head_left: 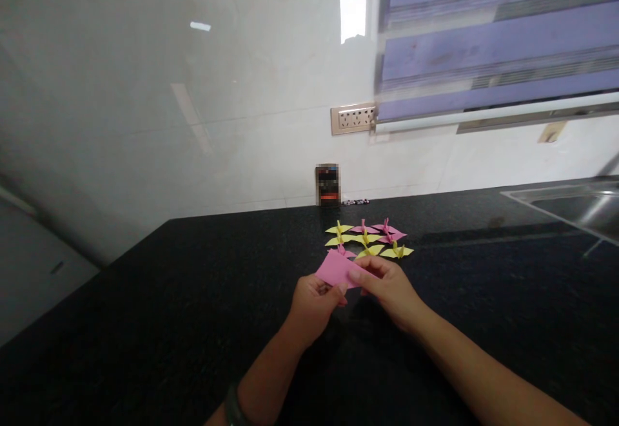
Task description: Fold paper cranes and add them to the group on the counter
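A folded piece of pink paper (334,267) is held up between both hands, above the dark counter. My left hand (314,300) pinches its lower left side, thumb on top. On its right side, my right hand (387,283) grips the edge between thumb and fingers. Just beyond the paper stand several folded paper cranes in rows, some yellow, such as the yellow crane (398,252), and some pink, such as the pink crane (363,228). The held paper partly hides the nearest pink crane (342,250).
The black speckled counter (193,297) runs back to a pale tiled wall (251,123). A small blurred-out upright object (328,186) stands against the wall, beside a beaded strand (356,202). A metal sink (570,203) is at right. A socket panel (355,118) and purple blind (483,58) are above.
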